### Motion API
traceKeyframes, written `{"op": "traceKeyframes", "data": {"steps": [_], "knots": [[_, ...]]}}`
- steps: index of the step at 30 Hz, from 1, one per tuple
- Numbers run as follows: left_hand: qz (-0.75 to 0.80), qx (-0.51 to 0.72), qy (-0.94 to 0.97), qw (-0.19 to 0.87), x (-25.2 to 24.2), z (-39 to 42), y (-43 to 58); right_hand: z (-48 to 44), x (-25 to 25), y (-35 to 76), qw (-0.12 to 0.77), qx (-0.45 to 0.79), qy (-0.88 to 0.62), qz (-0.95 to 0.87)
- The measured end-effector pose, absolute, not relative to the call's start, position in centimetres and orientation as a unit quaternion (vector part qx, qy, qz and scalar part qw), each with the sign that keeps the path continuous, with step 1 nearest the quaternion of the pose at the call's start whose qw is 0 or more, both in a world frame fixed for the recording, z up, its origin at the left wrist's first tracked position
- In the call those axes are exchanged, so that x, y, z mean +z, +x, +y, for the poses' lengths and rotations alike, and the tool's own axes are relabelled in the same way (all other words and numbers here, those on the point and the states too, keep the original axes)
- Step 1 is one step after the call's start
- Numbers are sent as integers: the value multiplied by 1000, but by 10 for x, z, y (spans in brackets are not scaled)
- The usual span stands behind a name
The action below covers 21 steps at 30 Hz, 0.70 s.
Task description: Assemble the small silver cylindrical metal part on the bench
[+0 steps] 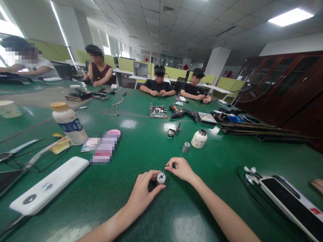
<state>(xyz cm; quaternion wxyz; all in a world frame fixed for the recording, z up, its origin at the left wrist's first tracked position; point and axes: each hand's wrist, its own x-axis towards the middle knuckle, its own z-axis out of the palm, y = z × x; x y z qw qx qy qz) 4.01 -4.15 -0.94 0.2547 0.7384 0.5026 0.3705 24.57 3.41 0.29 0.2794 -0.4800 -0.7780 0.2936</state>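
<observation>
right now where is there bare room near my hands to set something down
Bare tabletop lies between the left hand and the long white device, and between the right hand and the black-and-white device. Crowded: left, around the bottle, and beyond the cream jar, around the drills.

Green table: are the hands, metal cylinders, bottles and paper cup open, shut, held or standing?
Near metal cylinder, held, flat end up.
Left hand, gripping it.
Right hand, curled; unclear whether holding anything.
Far metal cylinder, standing.
Big bottle, capped, standing.
Cream bottle, uncapped, standing.
Paper cup, standing.
</observation>
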Motion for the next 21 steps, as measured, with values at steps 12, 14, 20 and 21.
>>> {"op": "traceKeyframes", "data": {"steps": [12,14,20,21], "knots": [[500,373,741,247,-9,-42,40,17,38,236,337,421,-431,-723],[498,375,742,246,-10,-42,40,8,47,231,332,433,-406,-733],[500,373,741,249,-11,-41,41,-7,47,222,287,398,-392,-778],[499,373,741,250,-11,-40,41,-7,46,221,288,387,-391,-784]]}}
